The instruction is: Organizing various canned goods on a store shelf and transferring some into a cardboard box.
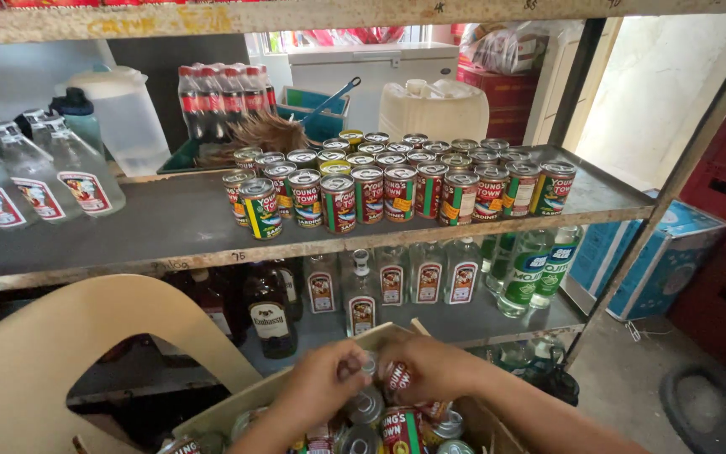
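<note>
Head view: the left hand (323, 380) and the right hand (430, 367) were seen together low in the frame, inside an open brown cardboard box (237, 402). The left hand was curled around a small silver-topped tin can (366, 365), with its fingers closed on it. The right hand was closed over a red-labelled tin can (397, 377), held just beside the first, so that the two hands almost touched. Beneath them, more red-and-green labelled tin cans (384, 424) were packed in the box, some upright and some lying on their sides.

To the left of the box, a curved beige chair back (69, 345) was seen. Above the hands, a grey metal shelf (153, 227) carried a cluster of matching red-and-green labelled tin cans (397, 181) standing upright in rows near the front edge. On the same shelf, clear glass bottles with red labels (35, 181) were stood at the far left, and behind them a clear plastic jug (123, 113) and a pack of dark cola bottles with red caps (224, 97). A white plastic jerrycan (434, 109) was placed behind the cans. On the lower shelf, clear glass bottles with white caps (392, 282), dark brown bottles (269, 311) and green-tinted bottles (535, 269) were lined up.
</note>
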